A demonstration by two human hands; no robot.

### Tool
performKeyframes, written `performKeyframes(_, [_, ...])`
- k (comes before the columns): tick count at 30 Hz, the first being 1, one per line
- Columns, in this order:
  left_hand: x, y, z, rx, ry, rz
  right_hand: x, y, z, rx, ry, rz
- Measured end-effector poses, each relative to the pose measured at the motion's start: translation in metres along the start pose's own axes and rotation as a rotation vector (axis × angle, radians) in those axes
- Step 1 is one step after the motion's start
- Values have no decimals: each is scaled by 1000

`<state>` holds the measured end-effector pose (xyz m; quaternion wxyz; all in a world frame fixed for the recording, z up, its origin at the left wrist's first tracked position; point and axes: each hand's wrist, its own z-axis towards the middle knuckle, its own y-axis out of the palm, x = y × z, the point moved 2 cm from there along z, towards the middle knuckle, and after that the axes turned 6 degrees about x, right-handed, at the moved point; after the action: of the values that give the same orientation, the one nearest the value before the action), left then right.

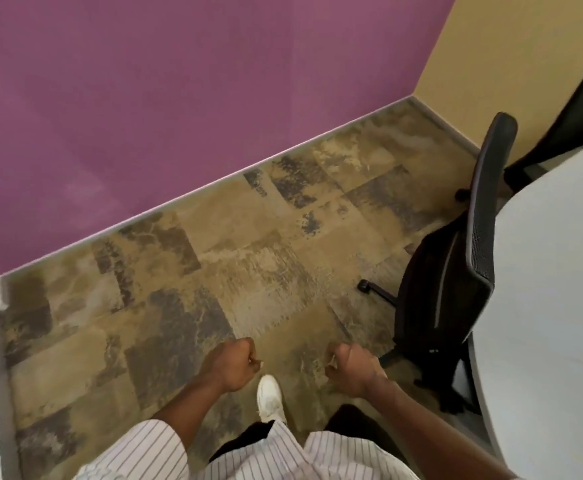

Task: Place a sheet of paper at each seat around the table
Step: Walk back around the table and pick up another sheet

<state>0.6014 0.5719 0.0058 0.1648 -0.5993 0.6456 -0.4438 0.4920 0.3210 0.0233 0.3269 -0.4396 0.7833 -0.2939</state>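
Observation:
I look down at the floor beside the white table, whose rounded edge fills the right side. A black office chair is pushed in against that edge. My left hand hangs in front of me as a closed fist with nothing in it. My right hand is also curled shut and holds nothing. Both hands are over the carpet, left of the chair. No sheet of paper shows anywhere in view.
A purple wall runs along the far side, meeting a tan wall at the corner. Patterned tan and grey carpet covers the floor. My white shoe steps forward. A second dark chair stands at the top right.

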Motion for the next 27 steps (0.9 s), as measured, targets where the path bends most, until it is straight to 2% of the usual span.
performKeyframes(4, [12, -23, 50, -67, 100, 66, -2, -15, 15, 47, 76, 81])
performKeyframes(9, [55, -35, 81, -59, 214, 93, 19, -13, 15, 75, 156, 160])
performKeyframes(27, [110, 7, 57, -249, 418, 286, 57, 32, -64, 334, 403, 379])
